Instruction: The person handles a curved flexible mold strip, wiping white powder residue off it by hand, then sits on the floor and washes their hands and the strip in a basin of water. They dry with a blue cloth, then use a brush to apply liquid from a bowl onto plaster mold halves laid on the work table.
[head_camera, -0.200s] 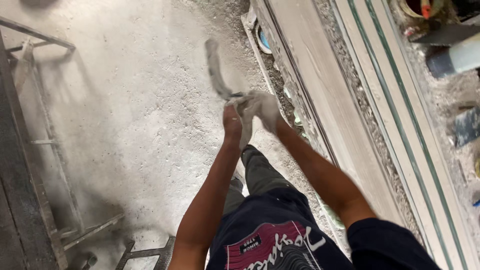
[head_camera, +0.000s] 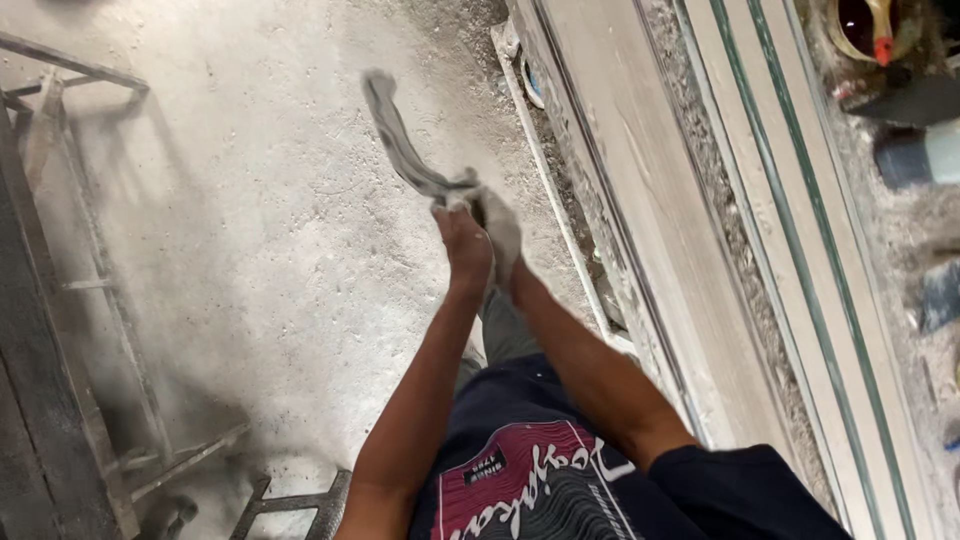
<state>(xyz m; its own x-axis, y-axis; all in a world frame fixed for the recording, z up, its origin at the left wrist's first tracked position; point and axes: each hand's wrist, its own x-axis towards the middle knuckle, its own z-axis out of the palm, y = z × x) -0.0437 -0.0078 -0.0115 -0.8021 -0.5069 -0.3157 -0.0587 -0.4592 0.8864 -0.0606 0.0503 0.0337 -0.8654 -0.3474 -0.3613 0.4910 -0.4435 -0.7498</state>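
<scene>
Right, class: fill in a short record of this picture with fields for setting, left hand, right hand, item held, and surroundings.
setting: dusty concrete floor, seen from above by the person's head camera
left hand: left hand bare, closed on the lower end of the cloth
right hand: right hand wrapped in pale fabric, pressed against the left hand
item held: grey cloth, twisted into a strip, blurred, rising up and to the left from the hands
surroundings: metal frame at left; long pale boards at right; rubble strip at far right
</scene>
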